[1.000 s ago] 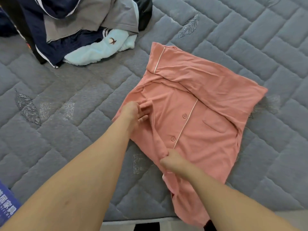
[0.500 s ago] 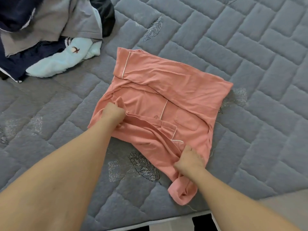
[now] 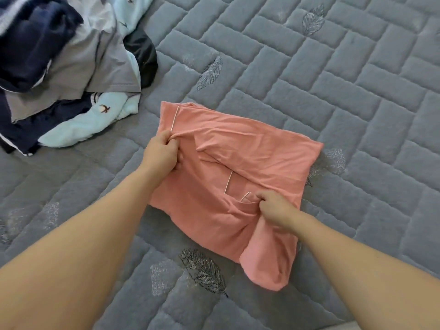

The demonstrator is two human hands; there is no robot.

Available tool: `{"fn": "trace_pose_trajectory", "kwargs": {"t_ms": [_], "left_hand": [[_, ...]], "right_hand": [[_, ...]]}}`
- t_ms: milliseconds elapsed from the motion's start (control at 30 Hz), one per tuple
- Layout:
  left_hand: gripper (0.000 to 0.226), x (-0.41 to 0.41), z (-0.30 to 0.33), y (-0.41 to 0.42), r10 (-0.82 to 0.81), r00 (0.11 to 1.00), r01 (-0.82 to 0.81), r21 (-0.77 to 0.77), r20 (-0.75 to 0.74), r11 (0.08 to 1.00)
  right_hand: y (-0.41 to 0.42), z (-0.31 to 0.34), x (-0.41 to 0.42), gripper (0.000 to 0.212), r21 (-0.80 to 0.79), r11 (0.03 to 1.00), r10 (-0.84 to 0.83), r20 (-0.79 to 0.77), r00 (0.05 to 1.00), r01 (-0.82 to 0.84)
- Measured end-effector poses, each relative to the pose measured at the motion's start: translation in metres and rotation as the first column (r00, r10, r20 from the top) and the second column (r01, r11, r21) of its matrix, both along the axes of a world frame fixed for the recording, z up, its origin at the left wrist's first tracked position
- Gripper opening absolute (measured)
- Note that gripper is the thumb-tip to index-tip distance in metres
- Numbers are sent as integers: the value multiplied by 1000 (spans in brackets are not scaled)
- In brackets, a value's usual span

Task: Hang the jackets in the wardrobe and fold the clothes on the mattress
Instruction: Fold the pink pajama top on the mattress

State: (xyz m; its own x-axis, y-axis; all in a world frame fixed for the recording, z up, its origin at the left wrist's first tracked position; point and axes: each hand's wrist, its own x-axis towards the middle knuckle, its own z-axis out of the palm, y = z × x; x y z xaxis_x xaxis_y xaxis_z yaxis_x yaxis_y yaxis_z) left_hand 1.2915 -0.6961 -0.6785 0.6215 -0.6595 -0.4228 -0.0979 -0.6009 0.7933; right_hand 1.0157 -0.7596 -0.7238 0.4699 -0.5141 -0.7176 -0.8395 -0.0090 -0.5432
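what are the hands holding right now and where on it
Both grip the pink pajama shirt lying on the mattress. The left hand bunches fabric at its left edge near the collar piping; the right hand pinches the folded-over edge lower down.

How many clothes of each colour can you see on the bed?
Pink: 1, the pink shirt, held by the left hand and right hand
Navy: 1, the navy garment
Grey: 1, the grey garment
Light blue: 1, the light blue garment
Black: 1, the black garment
Total: 5 that I can tell apart; the pile may hide more.
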Motion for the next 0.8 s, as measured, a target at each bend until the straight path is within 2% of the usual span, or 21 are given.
{"fn": "trace_pose_trajectory", "kwargs": {"t_ms": [100, 200, 233, 300, 367, 433, 500, 567, 600, 667, 700, 733, 767, 800], "left_hand": [[25, 18, 26, -21, -8, 996, -9, -190, -91, 982], [23, 46, 35, -49, 117, 970, -180, -309, -211, 934], [21, 54, 30, -59, 186, 959, -245, -295, -214, 924], [21, 62, 12, -77, 321, 934, -347, -175, -157, 921], [48, 62, -12, -89, 341, 940, -341, 46, 4, 939], [67, 45, -29, -97, 121, 956, -185, 230, 266, 955], [69, 16, -37, -105, -178, 879, 55, 277, 443, 959], [68, -14, -42, -115, -448, 765, 310, 345, 464, 886], [68, -27, -46, -120, -555, 701, 412, 382, 448, 827], [65, -49, -51, -129, -692, 605, 534, 443, 395, 720], [63, -58, -52, -132, -723, 588, 558, 465, 363, 687], [62, -64, -55, -135, -738, 586, 563, 488, 334, 667], [61, -69, -59, -136, -744, 592, 556, 512, 309, 655], [62, -73, -62, -136, -745, 601, 545, 533, 290, 647]], "right_hand": [[-56, 23, 23, 29, -180, 979, 109, 50, 993, -98], [-106, 41, 43, 30, -475, 878, 74, 27, 997, -53], [-118, 42, 46, 37, -543, 839, 25, -19, 1000, -31], [-130, 38, 47, 60, -555, 831, -112, -117, 987, 29], [-125, 32, 43, 64, -595, 801, -187, -145, 972, 66], [-110, 22, 31, 55, -660, 751, -98, -140, 985, -19], [-87, 15, 14, 72, -587, 745, 163, -304, 939, -319], [-68, 10, -7, 87, -423, 675, 393, -488, 780, -605], [-64, 7, -17, 85, -380, 671, 409, -527, 745, -637], [-67, 0, -32, 62, -405, 752, 293, -502, 814, -520], [-72, -2, -37, 47, -437, 817, 183, -422, 888, -376], [-79, -2, -41, 32, -450, 876, 34, -305, 952, -176], [-87, -3, -46, 17, -413, 909, -146, -179, 973, 61], [-95, -4, -49, 10, -341, 888, -348, -57, 936, 309]]}}
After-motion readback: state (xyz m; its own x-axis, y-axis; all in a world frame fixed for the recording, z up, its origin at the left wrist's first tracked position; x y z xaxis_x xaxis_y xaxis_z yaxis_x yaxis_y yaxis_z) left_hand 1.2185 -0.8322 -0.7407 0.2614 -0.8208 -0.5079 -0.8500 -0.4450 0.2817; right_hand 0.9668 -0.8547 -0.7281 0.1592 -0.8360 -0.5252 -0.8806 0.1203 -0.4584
